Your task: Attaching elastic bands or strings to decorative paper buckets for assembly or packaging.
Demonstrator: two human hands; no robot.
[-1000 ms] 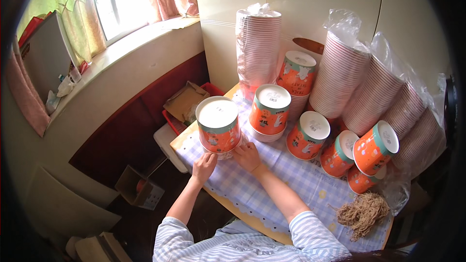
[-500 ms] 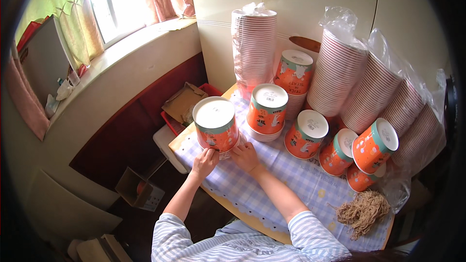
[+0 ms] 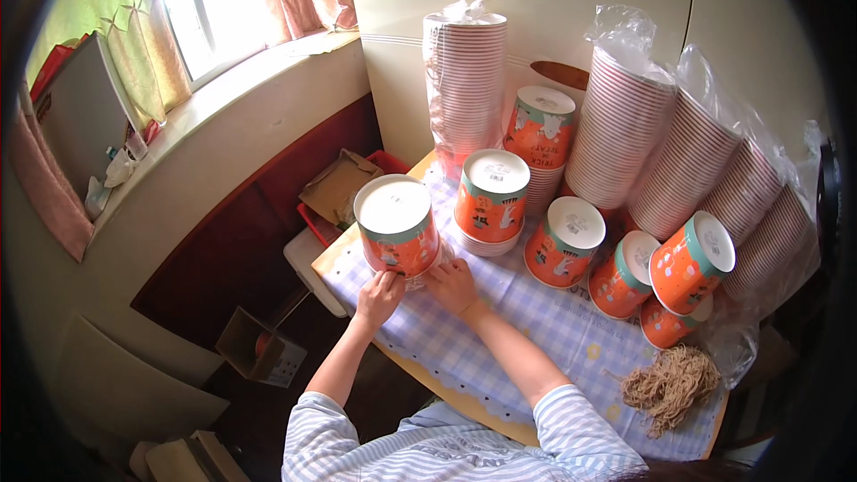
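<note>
An orange paper bucket (image 3: pixel 399 250) with a green band and pale base stands upside down near the table's left end. Both my hands are at its lower rim on the near side. My left hand (image 3: pixel 381 297) is closed in a pinch against the rim. Just to its right, my right hand (image 3: pixel 452 286) has its fingers curled in at the same rim. Whatever thin thing they pinch is too small to make out. Beside it, another upturned orange bucket (image 3: pixel 491 205) rests on a short stack of pale rims.
Several upturned buckets (image 3: pixel 564 241) stand toward the right. Tall stacks of nested buckets (image 3: pixel 622 129) in clear plastic bags line the back. A tangle of brown twine (image 3: pixel 671 388) lies at the near right on the checked tablecloth (image 3: pixel 527 339). An open carton (image 3: pixel 259 348) is on the floor.
The view has shifted slightly. Both hands stay at the bucket's lower rim, with only a slight movement of the fingers.
</note>
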